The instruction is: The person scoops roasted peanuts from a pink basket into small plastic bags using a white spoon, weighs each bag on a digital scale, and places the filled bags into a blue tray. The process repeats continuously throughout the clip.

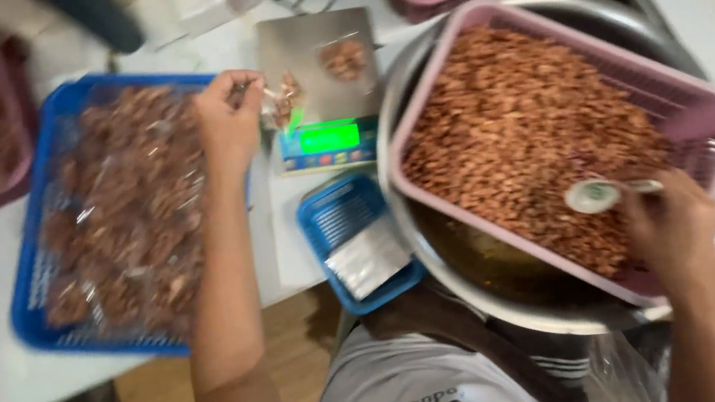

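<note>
**Spoon over the nuts, small bag at the scale**

The right hand pinched a white spoon by its handle, fingers pressed together around it. The spoon lay nearly level, its long axis running left to right, with the bowl pointing left, away from the grip and over the nuts. Those nuts filled a pink basket that sat tilted in a steel basin at the table's near right edge. The right hand was plainly the nearer one to the basket; the nuts lay just under and to the left of the spoon's bowl.

The left hand was held up over the far right corner of a blue tray heaped with filled clear bags. Its fingers were closed on what looked like a small clear bag, though motion blur left that unsure. The bag hung toward the scale, just right of the hand, where another small portion rested on the pan. A smaller blue tray sat at the near edge, between scale and basin.
</note>
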